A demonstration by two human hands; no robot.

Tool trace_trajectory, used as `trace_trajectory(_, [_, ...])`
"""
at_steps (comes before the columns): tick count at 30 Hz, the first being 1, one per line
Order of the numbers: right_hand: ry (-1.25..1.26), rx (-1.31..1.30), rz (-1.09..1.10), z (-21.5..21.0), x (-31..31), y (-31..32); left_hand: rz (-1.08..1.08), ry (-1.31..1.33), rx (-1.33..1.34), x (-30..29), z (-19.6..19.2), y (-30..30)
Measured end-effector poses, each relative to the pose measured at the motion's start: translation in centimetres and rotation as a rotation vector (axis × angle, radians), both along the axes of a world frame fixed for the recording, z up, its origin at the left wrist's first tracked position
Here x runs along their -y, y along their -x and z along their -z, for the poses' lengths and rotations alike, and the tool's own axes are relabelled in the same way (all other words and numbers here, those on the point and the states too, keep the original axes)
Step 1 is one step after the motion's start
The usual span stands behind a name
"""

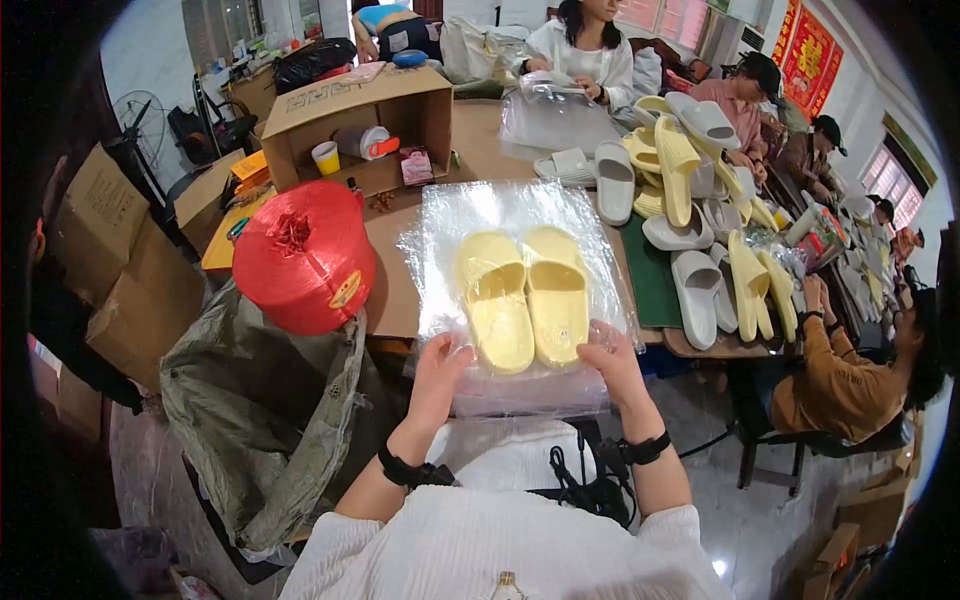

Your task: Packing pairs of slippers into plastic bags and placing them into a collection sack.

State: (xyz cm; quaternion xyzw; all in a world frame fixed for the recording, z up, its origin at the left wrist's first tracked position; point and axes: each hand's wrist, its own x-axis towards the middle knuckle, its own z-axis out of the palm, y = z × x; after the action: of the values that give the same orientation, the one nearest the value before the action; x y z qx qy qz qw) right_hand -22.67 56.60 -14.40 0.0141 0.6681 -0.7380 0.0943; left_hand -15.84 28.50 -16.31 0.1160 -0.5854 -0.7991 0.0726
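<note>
A pair of pale yellow slide slippers (500, 310) lies side by side in front of me, toes pointing away. Clear plastic bags (450, 210) are stacked around and beneath the pair; whether the slippers are inside the top bag or on it, I cannot tell. At the bag's near left edge, my left hand (440, 372) grips the plastic, its thumb beside the left slipper's heel. My right hand (613, 360) pinches the opposite edge, thumb close to the right slipper's heel. Under both hands, the plastic hangs over the table's front edge.
On the left stand a big red roll of plastic twine (300, 255), an open cardboard box (360, 95) and a green woven sack (265, 410). Grey and yellow slippers (690, 200) are heaped at the right. Several people work around the table, one (590, 55) handling clear bags across from me.
</note>
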Motion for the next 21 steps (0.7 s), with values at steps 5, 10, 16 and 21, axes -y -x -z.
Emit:
trace_trajectory(5, [0.059, -0.119, -0.077, -3.0, 1.3, -2.1, 0.131, -0.023, 0.051, 0.1, -2.4, -0.2])
trace_trajectory(10, [0.083, -0.250, -0.188, -3.4, 0.9, -2.5, 0.278, 0.068, 0.109, -0.4, -1.1, 0.4])
trace_trajectory(16, [-0.206, -0.437, -0.119, -2.3, 2.0, -3.1, 0.244, -0.210, -0.005, -3.1, -4.0, -1.4])
trace_trajectory(21, [-0.295, -0.581, -0.267, -2.6, 5.1, -5.3, 0.340, -0.076, -0.114, -2.0, -4.6, -2.4])
